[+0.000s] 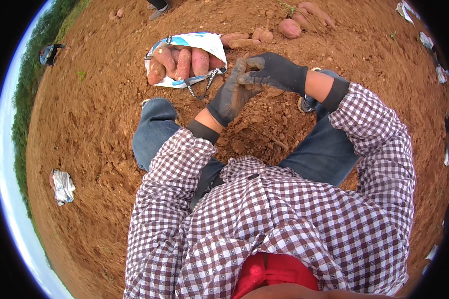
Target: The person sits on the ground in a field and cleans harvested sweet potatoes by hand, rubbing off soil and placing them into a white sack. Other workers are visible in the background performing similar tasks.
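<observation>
My left hand [230, 99], in a dark, soil-smeared work glove, is raised in front of my knees with its fingers pointing away from me. My right hand [278, 73], gloved alike, meets it from the right. Its thumb and fingers close over the fingers of the left glove. Any small thing between the hands is hidden. Just beyond them to the left, a white and blue bag [209, 40] lies with its mouth towards me, holding several sweet potatoes [183, 63]. Its black strap [198, 93], bearing writing, trails onto the soil near my left wrist.
Loose sweet potatoes [239, 39] lie right of the bag, and a further cluster [303, 20] lies beyond. Loose brown soil [254, 134] shows between my jeans-clad legs. Another white bag [63, 187] rests far left. Another person's foot [158, 12] and a distant person [49, 54] are visible.
</observation>
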Action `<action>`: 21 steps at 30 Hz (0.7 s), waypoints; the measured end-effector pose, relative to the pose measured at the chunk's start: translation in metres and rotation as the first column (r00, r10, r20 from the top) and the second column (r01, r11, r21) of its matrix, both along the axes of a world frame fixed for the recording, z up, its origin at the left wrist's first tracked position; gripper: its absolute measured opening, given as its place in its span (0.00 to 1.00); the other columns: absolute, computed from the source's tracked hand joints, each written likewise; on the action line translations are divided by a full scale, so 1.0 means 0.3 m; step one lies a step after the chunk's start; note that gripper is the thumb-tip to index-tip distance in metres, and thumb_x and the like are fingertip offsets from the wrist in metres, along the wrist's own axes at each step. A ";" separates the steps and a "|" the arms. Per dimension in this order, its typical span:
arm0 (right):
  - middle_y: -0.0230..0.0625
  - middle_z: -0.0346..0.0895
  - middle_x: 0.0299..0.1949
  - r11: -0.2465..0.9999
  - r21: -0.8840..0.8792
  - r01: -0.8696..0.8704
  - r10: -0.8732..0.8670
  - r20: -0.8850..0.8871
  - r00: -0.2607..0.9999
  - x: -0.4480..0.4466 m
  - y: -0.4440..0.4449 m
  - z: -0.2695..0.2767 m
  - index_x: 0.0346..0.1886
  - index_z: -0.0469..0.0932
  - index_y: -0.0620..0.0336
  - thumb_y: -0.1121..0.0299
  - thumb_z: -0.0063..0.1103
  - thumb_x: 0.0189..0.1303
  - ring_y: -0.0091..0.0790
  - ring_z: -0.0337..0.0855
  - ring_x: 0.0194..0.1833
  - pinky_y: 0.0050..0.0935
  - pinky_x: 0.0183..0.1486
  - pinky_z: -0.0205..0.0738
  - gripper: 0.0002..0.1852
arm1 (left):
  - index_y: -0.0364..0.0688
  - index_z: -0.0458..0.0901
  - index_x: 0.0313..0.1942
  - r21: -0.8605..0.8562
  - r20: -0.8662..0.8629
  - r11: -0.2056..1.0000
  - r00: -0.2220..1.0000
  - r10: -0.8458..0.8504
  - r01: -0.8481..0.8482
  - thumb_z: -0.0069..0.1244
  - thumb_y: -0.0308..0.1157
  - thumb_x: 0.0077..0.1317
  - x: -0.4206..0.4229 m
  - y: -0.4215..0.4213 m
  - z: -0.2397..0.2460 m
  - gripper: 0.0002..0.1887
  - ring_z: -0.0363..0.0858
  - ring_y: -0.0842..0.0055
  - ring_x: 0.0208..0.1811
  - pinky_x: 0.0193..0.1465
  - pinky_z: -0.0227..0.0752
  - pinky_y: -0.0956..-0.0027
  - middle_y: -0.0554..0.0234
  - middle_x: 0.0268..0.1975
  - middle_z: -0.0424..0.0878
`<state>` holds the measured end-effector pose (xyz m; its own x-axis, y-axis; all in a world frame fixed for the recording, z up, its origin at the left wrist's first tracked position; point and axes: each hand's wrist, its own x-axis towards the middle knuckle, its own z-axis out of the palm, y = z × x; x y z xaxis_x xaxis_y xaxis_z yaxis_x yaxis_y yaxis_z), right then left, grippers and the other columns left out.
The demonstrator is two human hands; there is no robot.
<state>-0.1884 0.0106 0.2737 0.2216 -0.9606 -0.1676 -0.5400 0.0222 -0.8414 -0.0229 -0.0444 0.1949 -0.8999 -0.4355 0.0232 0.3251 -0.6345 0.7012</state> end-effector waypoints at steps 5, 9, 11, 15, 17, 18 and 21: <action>0.33 0.84 0.32 0.994 0.092 -0.060 0.047 0.139 0.989 -0.028 -0.001 0.003 0.44 0.83 0.59 0.53 0.60 0.71 0.26 0.82 0.33 0.27 0.37 0.76 0.17 | 0.49 0.74 0.63 -0.034 -0.025 0.998 0.999 -0.044 0.043 0.40 0.60 0.76 0.006 -0.003 0.006 0.28 0.78 0.78 0.50 0.62 0.74 0.62 0.70 0.53 0.79; 0.37 0.84 0.36 0.986 0.077 0.145 -0.164 0.390 0.906 -0.065 -0.012 -0.010 0.48 0.82 0.64 0.54 0.54 0.74 0.28 0.83 0.35 0.27 0.39 0.78 0.20 | 0.48 0.66 0.70 -0.082 0.056 0.993 0.995 0.085 -0.080 0.41 0.62 0.74 -0.005 0.008 0.023 0.34 0.78 0.73 0.58 0.63 0.74 0.62 0.66 0.60 0.76; 0.41 0.84 0.43 0.987 0.113 0.110 -0.154 0.528 0.835 -0.083 -0.019 -0.017 0.55 0.80 0.67 0.44 0.42 0.77 0.31 0.85 0.40 0.29 0.47 0.81 0.32 | 0.46 0.62 0.72 -0.113 0.061 0.985 0.989 0.137 -0.130 0.41 0.61 0.75 -0.002 0.005 0.032 0.36 0.77 0.70 0.61 0.64 0.73 0.61 0.62 0.63 0.75; 0.47 0.81 0.53 0.975 0.223 -0.009 -0.152 0.693 0.705 -0.100 -0.029 -0.032 0.63 0.72 0.70 0.32 0.31 0.74 0.36 0.85 0.49 0.33 0.57 0.81 0.44 | 0.41 0.59 0.74 -0.128 -0.027 0.971 0.980 0.198 -0.200 0.42 0.59 0.75 0.006 -0.011 0.043 0.38 0.77 0.68 0.63 0.66 0.73 0.61 0.56 0.67 0.72; 0.50 0.80 0.55 0.970 0.240 -0.045 -0.141 0.702 0.698 -0.097 -0.032 -0.038 0.65 0.71 0.70 0.31 0.31 0.73 0.38 0.85 0.51 0.34 0.59 0.80 0.45 | 0.40 0.62 0.71 -0.126 -0.054 0.962 0.970 0.236 -0.241 0.42 0.54 0.77 0.011 -0.013 0.044 0.33 0.78 0.70 0.61 0.64 0.74 0.63 0.56 0.65 0.74; 0.51 0.80 0.55 0.970 0.240 -0.045 -0.139 0.692 0.709 -0.093 -0.032 -0.041 0.65 0.71 0.70 0.30 0.31 0.72 0.38 0.85 0.51 0.35 0.59 0.80 0.46 | 0.40 0.65 0.69 -0.126 -0.051 0.954 0.963 0.266 -0.271 0.41 0.50 0.78 0.016 -0.014 0.045 0.28 0.80 0.72 0.59 0.63 0.75 0.65 0.56 0.64 0.76; 0.53 0.79 0.56 0.969 0.237 -0.068 -0.114 0.674 0.730 -0.083 -0.035 -0.046 0.65 0.70 0.70 0.27 0.31 0.70 0.39 0.85 0.52 0.37 0.59 0.80 0.48 | 0.37 0.73 0.63 -0.158 0.064 0.916 0.922 0.382 -0.369 0.44 0.39 0.79 0.029 -0.012 0.048 0.20 0.82 0.75 0.55 0.58 0.78 0.70 0.57 0.58 0.81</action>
